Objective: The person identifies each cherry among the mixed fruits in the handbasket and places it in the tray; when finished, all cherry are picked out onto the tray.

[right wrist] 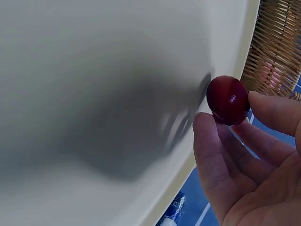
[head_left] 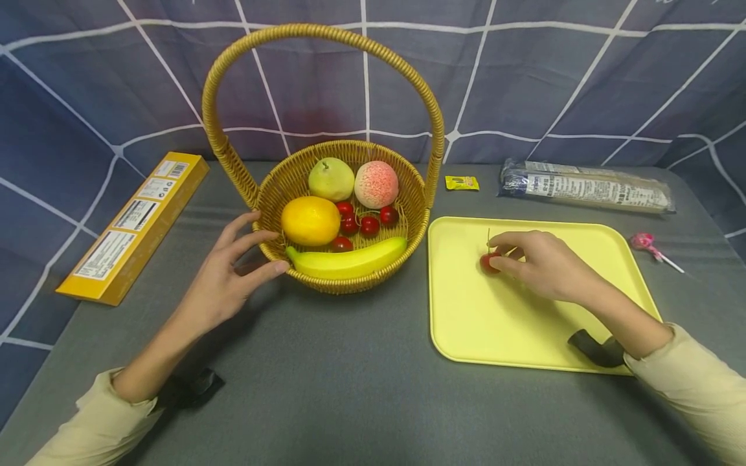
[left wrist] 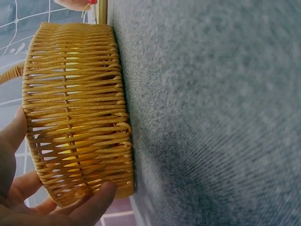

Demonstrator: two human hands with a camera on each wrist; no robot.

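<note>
My right hand pinches a dark red cherry between thumb and fingertips, its thin stem pointing up. The cherry is over the left half of a yellow tray; whether it touches the surface I cannot tell. My left hand rests spread fingers and thumb against the left side of a wicker basket. In the head view the basket holds a green pear-like fruit, a pink peach, a yellow lemon-like fruit, a banana and several cherries.
Left of the basket lies a long yellow box. Behind the tray are a small yellow packet and a long clear-wrapped package. A pink lollipop lies right of the tray. The basket's tall handle arches overhead.
</note>
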